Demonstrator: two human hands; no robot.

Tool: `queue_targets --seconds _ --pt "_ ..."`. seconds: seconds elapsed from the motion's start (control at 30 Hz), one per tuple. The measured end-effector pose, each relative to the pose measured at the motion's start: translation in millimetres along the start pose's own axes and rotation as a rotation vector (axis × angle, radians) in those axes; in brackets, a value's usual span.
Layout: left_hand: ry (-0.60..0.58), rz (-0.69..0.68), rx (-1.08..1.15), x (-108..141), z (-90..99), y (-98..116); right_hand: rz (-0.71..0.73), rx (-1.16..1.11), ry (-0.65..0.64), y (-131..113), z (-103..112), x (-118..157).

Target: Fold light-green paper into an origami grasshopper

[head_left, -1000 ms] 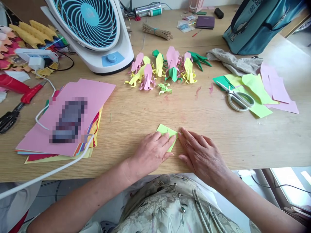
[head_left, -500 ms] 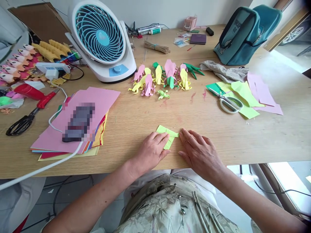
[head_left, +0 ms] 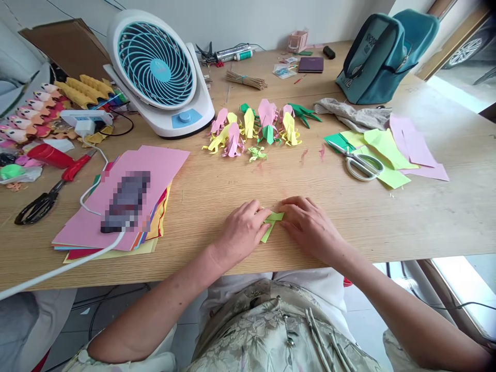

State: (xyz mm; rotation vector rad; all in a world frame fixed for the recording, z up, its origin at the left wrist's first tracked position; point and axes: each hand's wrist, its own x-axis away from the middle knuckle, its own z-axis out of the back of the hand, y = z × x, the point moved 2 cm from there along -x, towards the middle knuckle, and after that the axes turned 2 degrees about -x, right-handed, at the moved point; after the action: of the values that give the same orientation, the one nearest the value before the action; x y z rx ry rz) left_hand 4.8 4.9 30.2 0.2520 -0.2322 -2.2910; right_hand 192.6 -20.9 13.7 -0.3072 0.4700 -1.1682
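A small folded piece of lime-green paper (head_left: 274,217) lies near the table's front edge, partly covered by my fingers. My left hand (head_left: 244,230) is closed on its left side, thumb below and fingertips above. At the paper's right end, my right hand (head_left: 306,222) pinches the narrow strip between thumb and curled fingers. Beyond my hands stands a group of folded paper figures (head_left: 267,113) in pink, yellow and green. One small light-green figure (head_left: 257,153) sits closest to me.
At left, a blurred-out phone (head_left: 126,201) with a white cable rests on a stack of coloured paper (head_left: 166,160). Behind it stands a fan (head_left: 189,121). White-handled scissors (head_left: 364,166) lie on paper scraps (head_left: 391,147) at right, near a teal backpack (head_left: 377,67).
My right hand has gone from lying fairly flat beside the paper to pinching its right end. My left fingers have curled in, covering more of the paper. The view has shifted slightly.
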Motion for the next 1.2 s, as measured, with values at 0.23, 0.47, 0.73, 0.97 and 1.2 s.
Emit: queue_targets --seconds 0.23,0.47,0.73,0.97,1.2 --pt "-0.019 0.042 0.188 -17 -2.9 -3 -0.020 -0.256 0.007 1 5 -10" --pt "0.045 0.190 0.575 -24 -1.6 -11 -0.076 -0.598 0.048 1 2 -12" --pt "0.062 0.343 0.895 -20 -6.7 -13 -0.202 -0.866 -0.032 -1 -2 -17" --pt "-0.019 0.362 1.052 -20 -13.3 -15 -0.204 -0.876 -0.038 1 -8 -17" --pt "0.010 0.198 0.990 -20 -9.9 -16 -0.244 -1.010 0.011 3 -12 -15"
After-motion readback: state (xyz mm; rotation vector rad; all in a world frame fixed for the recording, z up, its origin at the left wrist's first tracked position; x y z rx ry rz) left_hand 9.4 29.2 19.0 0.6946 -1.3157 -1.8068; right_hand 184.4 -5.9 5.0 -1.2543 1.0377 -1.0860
